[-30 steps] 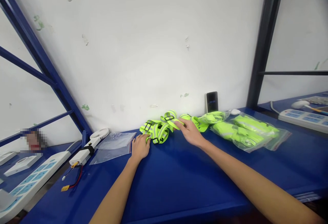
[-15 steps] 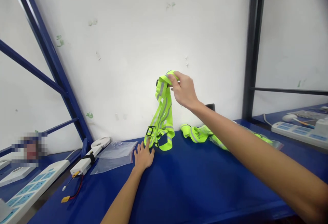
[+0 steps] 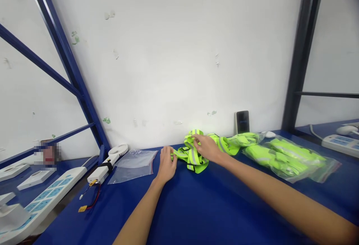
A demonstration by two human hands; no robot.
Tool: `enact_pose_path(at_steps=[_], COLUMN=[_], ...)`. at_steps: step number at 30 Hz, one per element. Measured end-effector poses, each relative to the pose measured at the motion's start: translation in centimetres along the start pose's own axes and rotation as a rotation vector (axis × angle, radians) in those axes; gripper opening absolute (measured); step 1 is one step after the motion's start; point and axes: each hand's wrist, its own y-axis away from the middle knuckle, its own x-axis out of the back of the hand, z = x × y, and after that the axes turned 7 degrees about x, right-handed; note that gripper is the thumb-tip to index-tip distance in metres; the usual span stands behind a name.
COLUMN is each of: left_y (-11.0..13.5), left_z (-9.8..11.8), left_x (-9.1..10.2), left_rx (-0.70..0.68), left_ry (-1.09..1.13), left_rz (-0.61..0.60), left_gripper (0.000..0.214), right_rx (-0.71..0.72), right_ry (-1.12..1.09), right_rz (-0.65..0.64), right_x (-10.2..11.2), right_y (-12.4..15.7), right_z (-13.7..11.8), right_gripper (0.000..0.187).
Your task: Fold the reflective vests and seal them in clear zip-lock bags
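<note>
A neon-yellow reflective strap vest (image 3: 193, 157) lies bunched on the blue tabletop (image 3: 213, 204) near the wall. My right hand (image 3: 206, 147) rests on top of the bundle, fingers pinched on one strap. My left hand (image 3: 167, 164) lies on the table at the bundle's left end, fingers closed on a strap tip. An empty clear zip bag (image 3: 134, 161) lies just left of my left hand. More yellow straps (image 3: 232, 142) lie behind my right hand.
Bagged yellow vests (image 3: 286, 155) lie at the right. A dark phone (image 3: 242, 122) leans on the wall. A white handheld fan with battery pack (image 3: 108, 161) and red wire lies at the left, beside white power strips (image 3: 42, 200). Blue shelf posts stand left, a dark post right.
My right hand had lifted the vest high by one strap; it has now lowered it back onto the table in a bunch. My left hand stayed at its lower end.
</note>
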Motion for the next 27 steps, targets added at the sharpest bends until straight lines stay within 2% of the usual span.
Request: enact_pose_path(at_steps=[2,4,6,8,11,13,16,19,22,24,27], left_y=[0.3,0.8,1.3,1.7,1.9,1.8,1.3,0.7,0.3,0.1,0.1], left_z=[1.1,2.4,3.6,4.6,5.4,5.4,4.7,3.7,2.6,1.9,1.3], left_x=[0.5,0.8,0.9,0.6,-0.1,-0.6,-1.1,-1.4,-1.4,-1.3,-1.3], left_rx=[-0.133,-0.231,-0.300,-0.340,-0.385,-0.394,-0.312,-0.213,-0.129,-0.091,-0.043], left_ry=[0.097,0.152,0.165,0.130,0.028,-0.031,-0.095,-0.105,-0.022,-0.012,-0.066], left_rz=[-0.027,-0.035,-0.058,-0.097,-0.176,-0.235,-0.230,-0.146,-0.085,-0.087,-0.090], left_gripper=[0.009,0.005,0.014,0.019,0.038,0.055,0.068,0.071,0.074,0.067,0.058], right_rx=[0.060,0.136,0.224,0.297,0.287,0.212,0.075,-0.091,-0.373,-0.557,-0.710], right_ry=[-0.014,-0.032,-0.058,-0.066,-0.047,-0.105,-0.398,-0.797,-1.137,-1.314,-1.505], right_rz=[0.166,0.188,0.098,-0.027,-0.138,-0.132,-0.041,0.061,0.187,0.259,0.275], right_x=[-0.3,-0.2,0.0,0.0,-0.7,-1.4,-2.2,-2.8,-2.7,-2.4,-1.8], right_y=[2.1,4.0,5.4,6.2,6.1,5.6,4.5,3.8,3.5,3.5,3.7], right_z=[0.6,1.0,1.1,1.0,0.7,0.4,0.0,-0.1,0.4,0.7,0.9], right_gripper=[0.022,0.019,0.016,0.026,0.038,0.031,0.028,0.028,0.035,0.037,0.035])
